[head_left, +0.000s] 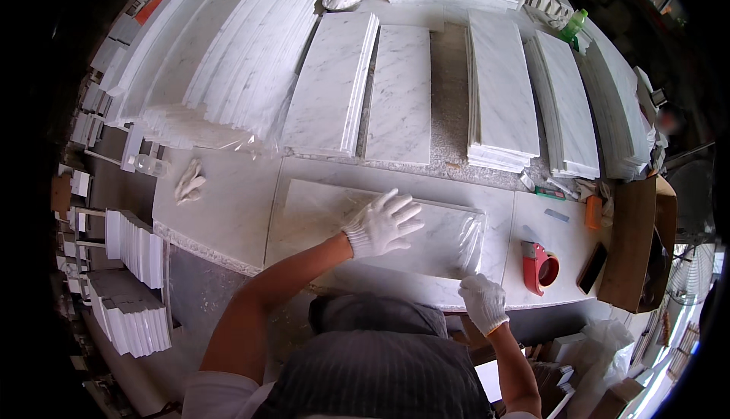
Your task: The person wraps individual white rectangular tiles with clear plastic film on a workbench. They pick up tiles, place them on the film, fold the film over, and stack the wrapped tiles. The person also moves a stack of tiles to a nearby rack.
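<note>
A white marble slab [319, 214] lies lengthwise on the worktop in front of me. Clear plastic film [471, 242] covers its right end, wrinkled and shiny there. My left hand [382, 225], in a white knit glove, rests flat on top of the slab with fingers spread. At the slab's near right corner, beside the film, my gloved right hand [484, 302] is closed in a fist. Its fingers hide whatever they may hold. A red tape dispenser [538, 269] stands to the right of the slab.
Marble slabs stand in stacks [502, 88] across the far side, with a large leaning row [243, 46] at far left. An empty glove [190, 182] and a plastic bottle [148, 164] lie left. A phone [591, 268] and a cardboard box [635, 240] are at right.
</note>
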The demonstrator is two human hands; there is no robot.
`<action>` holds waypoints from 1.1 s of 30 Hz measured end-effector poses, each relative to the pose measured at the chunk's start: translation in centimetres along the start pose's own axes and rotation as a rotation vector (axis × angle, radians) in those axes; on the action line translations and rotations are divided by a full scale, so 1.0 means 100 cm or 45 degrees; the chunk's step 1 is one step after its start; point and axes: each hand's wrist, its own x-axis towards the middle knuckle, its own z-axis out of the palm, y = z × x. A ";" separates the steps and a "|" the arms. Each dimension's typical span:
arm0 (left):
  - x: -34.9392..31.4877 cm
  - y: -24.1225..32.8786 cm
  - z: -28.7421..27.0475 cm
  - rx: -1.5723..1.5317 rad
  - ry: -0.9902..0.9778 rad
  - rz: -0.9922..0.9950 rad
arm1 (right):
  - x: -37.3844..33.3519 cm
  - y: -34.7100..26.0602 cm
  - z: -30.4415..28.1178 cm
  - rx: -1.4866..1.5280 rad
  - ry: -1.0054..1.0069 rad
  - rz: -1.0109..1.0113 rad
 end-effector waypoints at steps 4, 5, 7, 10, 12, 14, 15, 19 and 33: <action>0.032 0.069 0.049 -0.128 -0.252 0.256 | -0.013 0.015 -0.022 0.215 0.029 0.329; 0.033 0.080 0.055 -0.132 -0.287 0.326 | -0.005 0.012 -0.023 0.319 0.230 0.391; 0.035 0.091 0.056 -0.102 -0.322 0.289 | 0.013 0.007 -0.022 0.407 0.462 0.464; 0.034 0.092 0.056 -0.124 -0.208 0.239 | 0.047 0.018 0.009 0.358 0.494 0.445; 0.029 0.088 0.052 -0.189 -0.083 0.178 | 0.066 0.021 0.023 0.315 0.449 0.381; 0.024 0.080 0.043 -0.363 0.115 0.068 | 0.070 0.018 0.015 0.386 0.413 0.431; 0.022 0.078 0.040 -0.409 0.154 0.015 | 0.070 0.018 0.012 0.400 0.387 0.428; 0.019 0.075 0.035 -0.460 0.248 -0.057 | 0.071 0.022 0.008 0.350 0.319 0.228; 0.019 0.074 0.040 -0.462 0.228 -0.104 | 0.101 0.033 -0.005 0.337 0.285 0.414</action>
